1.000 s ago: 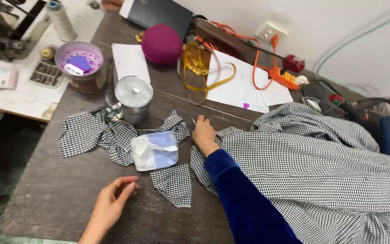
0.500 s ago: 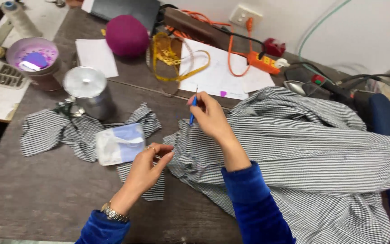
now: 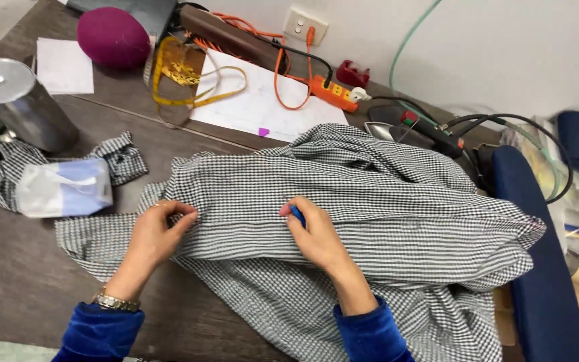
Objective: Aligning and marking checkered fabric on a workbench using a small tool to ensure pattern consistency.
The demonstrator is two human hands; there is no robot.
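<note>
Both hands [image 3: 152,234] now lower on checked cloth [image 3: 370,201]

I see a dark wooden bench [image 3: 21,281] carrying a large checked cloth [image 3: 370,201] across its middle. At the left stand a metal tin [image 3: 15,100] and a pale plastic packet [image 3: 65,188] (on checked scraps). Farther back lie white paper [image 3: 263,107], a yellow tape measure [image 3: 189,74], a magenta cushion [image 3: 112,37] and an orange power strip [image 3: 330,92].

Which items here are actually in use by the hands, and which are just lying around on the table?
In use:
checked fabric
blue marker in the right hand
left hand pinching the fabric

Lying about:
metal canister
magenta ball
yellow tape measure
white paper
orange power strip
</note>
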